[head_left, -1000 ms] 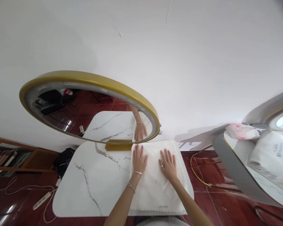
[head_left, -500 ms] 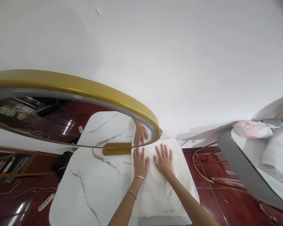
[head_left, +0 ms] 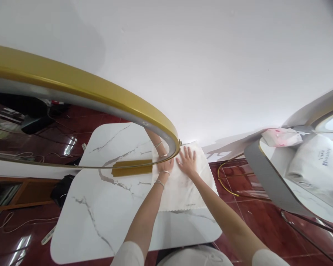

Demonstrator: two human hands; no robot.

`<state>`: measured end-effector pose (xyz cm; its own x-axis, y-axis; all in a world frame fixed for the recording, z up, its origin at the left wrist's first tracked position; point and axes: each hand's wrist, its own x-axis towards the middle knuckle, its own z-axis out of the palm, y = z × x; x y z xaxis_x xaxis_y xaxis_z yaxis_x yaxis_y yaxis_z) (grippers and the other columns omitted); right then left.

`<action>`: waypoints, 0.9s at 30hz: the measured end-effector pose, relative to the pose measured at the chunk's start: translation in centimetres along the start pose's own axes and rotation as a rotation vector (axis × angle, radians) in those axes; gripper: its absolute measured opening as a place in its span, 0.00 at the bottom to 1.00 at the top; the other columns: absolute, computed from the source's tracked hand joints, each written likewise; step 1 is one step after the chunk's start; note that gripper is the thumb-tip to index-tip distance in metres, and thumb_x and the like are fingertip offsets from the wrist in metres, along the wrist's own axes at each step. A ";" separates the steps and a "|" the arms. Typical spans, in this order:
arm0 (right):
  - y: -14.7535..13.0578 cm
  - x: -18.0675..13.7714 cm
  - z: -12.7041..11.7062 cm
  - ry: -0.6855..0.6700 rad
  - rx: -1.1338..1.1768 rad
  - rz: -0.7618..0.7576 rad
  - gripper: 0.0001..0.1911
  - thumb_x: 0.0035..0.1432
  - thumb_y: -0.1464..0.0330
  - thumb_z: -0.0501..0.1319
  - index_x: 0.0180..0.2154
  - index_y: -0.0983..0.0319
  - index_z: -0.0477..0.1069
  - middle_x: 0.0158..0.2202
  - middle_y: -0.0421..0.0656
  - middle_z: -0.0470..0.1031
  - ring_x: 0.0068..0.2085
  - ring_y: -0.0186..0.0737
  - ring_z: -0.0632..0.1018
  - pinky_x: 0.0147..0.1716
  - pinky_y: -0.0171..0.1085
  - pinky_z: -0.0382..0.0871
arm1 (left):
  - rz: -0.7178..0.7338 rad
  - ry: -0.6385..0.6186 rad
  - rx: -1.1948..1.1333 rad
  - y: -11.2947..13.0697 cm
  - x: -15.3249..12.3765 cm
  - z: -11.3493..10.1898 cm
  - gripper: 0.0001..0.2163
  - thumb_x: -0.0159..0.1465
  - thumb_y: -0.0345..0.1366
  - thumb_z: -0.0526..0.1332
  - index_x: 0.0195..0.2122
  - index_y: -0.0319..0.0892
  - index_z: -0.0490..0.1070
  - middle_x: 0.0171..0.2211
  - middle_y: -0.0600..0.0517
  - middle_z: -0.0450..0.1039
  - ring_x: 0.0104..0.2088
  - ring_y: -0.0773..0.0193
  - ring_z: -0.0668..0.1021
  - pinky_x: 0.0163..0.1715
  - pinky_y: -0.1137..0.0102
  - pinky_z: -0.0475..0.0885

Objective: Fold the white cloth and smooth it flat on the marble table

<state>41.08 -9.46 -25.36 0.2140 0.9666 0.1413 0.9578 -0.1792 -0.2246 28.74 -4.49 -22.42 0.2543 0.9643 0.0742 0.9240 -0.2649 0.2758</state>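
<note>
A thin white plastic bag [head_left: 180, 192] with a serrated near edge lies flat on the white marble-patterned table [head_left: 94, 236]. My left hand [head_left: 165, 167] presses on its left part, close under the rim of the gold-framed mirror [head_left: 133, 107], which hides some of the fingers. Fingers spread, my right hand [head_left: 187, 161] lies flat on the bag's far part, near the wall. It wears a ring, and bracelets circle my left wrist. The mirror reflects my left arm and the table.
A gold strip [head_left: 133, 169] sits on the table below the mirror. At right, a second table [head_left: 269, 177] carries a tissue pack [head_left: 283, 137] and a white printed bag [head_left: 319, 159]. A wooden shelf [head_left: 30, 192] and a power strip [head_left: 48, 236] are at left.
Both hands have slid the bag forward toward the wall, baring the table's near edge. My left hand has gone further under the mirror rim. The view has shifted too.
</note>
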 end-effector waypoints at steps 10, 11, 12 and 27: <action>3.9 -11.5 -2.7 0.013 -0.075 -0.057 0.28 0.67 0.57 0.44 0.66 0.53 0.50 0.69 0.44 0.46 0.68 0.48 0.47 0.63 0.59 0.38 | 0.181 0.023 -0.010 1.4 -10.5 1.1 0.27 0.65 0.49 0.53 0.65 0.53 0.55 0.69 0.47 0.44 0.68 0.46 0.48 0.63 0.45 0.43; 3.7 -14.0 -3.1 0.010 -0.081 -0.077 0.28 0.67 0.58 0.45 0.66 0.52 0.48 0.69 0.44 0.45 0.68 0.47 0.47 0.63 0.59 0.38 | 0.176 0.021 -0.008 1.0 -12.2 1.0 0.27 0.65 0.48 0.52 0.65 0.53 0.54 0.69 0.48 0.43 0.68 0.46 0.47 0.64 0.45 0.42; 3.6 -16.4 -3.6 0.005 -0.082 -0.094 0.29 0.67 0.58 0.45 0.67 0.52 0.45 0.69 0.44 0.44 0.68 0.48 0.47 0.63 0.59 0.38 | 0.174 0.018 -0.004 0.7 -13.8 0.9 0.27 0.65 0.48 0.52 0.65 0.53 0.53 0.69 0.48 0.41 0.68 0.46 0.46 0.64 0.46 0.42; 4.7 -12.6 -3.1 -0.031 -0.126 -0.077 0.29 0.66 0.58 0.46 0.67 0.49 0.43 0.70 0.42 0.40 0.69 0.49 0.44 0.63 0.59 0.36 | 0.177 -0.022 -0.063 1.4 -6.1 1.1 0.26 0.65 0.46 0.54 0.64 0.50 0.56 0.68 0.47 0.49 0.67 0.45 0.52 0.64 0.47 0.46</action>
<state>43.48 -23.05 -25.24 0.1348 0.9832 0.1228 0.9880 -0.1240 -0.0916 28.77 -10.76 -23.53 0.4179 0.9023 0.1057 0.8450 -0.4288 0.3195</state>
